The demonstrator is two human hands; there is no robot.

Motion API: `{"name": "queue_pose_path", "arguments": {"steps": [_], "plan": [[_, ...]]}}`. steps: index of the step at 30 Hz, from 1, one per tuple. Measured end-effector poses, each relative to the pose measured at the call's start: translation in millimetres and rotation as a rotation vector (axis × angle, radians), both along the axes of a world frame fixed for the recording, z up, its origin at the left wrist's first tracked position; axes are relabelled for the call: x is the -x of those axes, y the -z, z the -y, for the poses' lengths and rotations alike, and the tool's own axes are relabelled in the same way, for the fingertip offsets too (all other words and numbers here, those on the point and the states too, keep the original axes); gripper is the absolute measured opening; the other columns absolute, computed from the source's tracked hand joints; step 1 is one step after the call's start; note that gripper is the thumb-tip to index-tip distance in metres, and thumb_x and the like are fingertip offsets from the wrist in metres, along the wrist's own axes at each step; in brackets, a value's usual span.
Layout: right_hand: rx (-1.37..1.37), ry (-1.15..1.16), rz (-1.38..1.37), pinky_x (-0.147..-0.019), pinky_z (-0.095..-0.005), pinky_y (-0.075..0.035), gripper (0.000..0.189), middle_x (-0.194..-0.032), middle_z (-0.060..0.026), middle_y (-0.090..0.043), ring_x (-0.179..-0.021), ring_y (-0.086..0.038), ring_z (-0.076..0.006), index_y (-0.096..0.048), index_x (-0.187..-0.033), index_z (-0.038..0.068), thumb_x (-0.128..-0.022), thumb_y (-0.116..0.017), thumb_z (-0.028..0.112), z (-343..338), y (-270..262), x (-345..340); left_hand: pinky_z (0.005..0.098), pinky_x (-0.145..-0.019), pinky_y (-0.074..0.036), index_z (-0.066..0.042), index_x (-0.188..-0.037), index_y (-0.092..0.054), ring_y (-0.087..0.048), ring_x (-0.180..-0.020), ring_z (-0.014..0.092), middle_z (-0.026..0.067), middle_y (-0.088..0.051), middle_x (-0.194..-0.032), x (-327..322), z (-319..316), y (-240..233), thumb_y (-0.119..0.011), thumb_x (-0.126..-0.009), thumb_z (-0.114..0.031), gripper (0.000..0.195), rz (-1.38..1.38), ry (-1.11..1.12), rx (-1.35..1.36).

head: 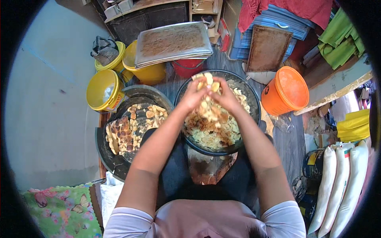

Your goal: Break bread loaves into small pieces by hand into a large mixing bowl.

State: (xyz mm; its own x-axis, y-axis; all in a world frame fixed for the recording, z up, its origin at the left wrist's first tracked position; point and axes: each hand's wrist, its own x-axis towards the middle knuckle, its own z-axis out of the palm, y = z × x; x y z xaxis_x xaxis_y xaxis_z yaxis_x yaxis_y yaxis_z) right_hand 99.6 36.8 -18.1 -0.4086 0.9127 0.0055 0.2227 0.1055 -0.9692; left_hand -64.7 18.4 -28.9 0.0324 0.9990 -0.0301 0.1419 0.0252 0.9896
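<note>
Both hands are raised over a round black basin [258,119] that holds crumbled and broken pieces of what looks like bread [205,136], pale with browned bits. My left hand [193,94] and my right hand [225,93] meet near the basin's far side, fingers curled around several pale chunks [208,78]. Crumbs, blurred, drop between the hands into the basin. To the left, a black tub with a broken rim [102,154] holds a browned, scored slab of baked bread [120,134] and loose chunks [150,114].
Yellow buckets [102,89] stand at the back left, beside stacked metal baking trays [172,41] above a red bucket [189,67]. An orange bucket [285,90] is right of the basin. Filled white sacks [342,187] lie at the lower right.
</note>
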Motion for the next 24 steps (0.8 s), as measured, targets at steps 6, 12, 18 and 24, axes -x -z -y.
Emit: {"name": "queue_pose_path", "arguments": {"steps": [6, 12, 18, 24], "plan": [[-0.434, 0.061, 0.371, -0.083, -0.0343, -0.045, 0.049, -0.106, -0.0152, -0.056, -0.095, -0.057, -0.0258, -0.048, -0.117, 0.005, -0.071, -0.065, 0.011, 10.0, 3.6, -9.6, 0.0345, -0.089, -0.037, -0.009, -0.121, -0.046, -0.046, -0.106, 0.02, 0.0096, -0.047, -0.118, -22.4, 14.1, -7.9, -0.058, -0.081, -0.042, 0.053, 0.007, 0.12, 0.198], [-0.371, 0.113, 0.211, -0.07, -0.0287, -0.048, 0.047, -0.099, -0.0125, -0.057, -0.079, -0.058, -0.019, -0.051, -0.116, 0.005, -0.073, -0.066, 0.011, 7.4, -12.6, -40.6, 0.0274, -0.074, -0.046, -0.003, -0.112, -0.051, -0.055, -0.091, 0.016, 0.0095, -0.056, -0.102, -34.9, -11.9, -14.3, -0.063, -0.073, -0.012, 0.042, 0.144, 0.243, 0.008], [-0.209, 0.183, 0.12, -0.07, -0.0226, -0.047, 0.037, -0.095, -0.0066, -0.06, -0.082, -0.056, -0.0092, -0.051, -0.113, -0.001, -0.076, -0.053, 0.002, 13.5, -26.2, -60.0, 0.0285, -0.071, -0.048, 0.001, -0.108, -0.055, -0.057, -0.087, 0.017, 0.0106, -0.059, -0.094, -55.6, -10.0, -24.8, -0.062, -0.068, -0.011, 0.042, -0.106, 0.302, -0.273], [-0.145, 0.139, 0.069, -0.069, -0.0221, -0.047, 0.033, -0.094, -0.0049, -0.059, -0.08, -0.056, -0.0084, -0.051, -0.111, -0.001, -0.078, -0.053, 0.0, 20.4, -32.2, -65.8, 0.03, -0.067, -0.049, 0.002, -0.098, -0.06, -0.06, -0.072, 0.023, 0.0127, -0.061, -0.083, -70.2, 2.5, -44.9, -0.062, -0.068, -0.013, 0.033, -0.435, 0.209, -0.454]]}}
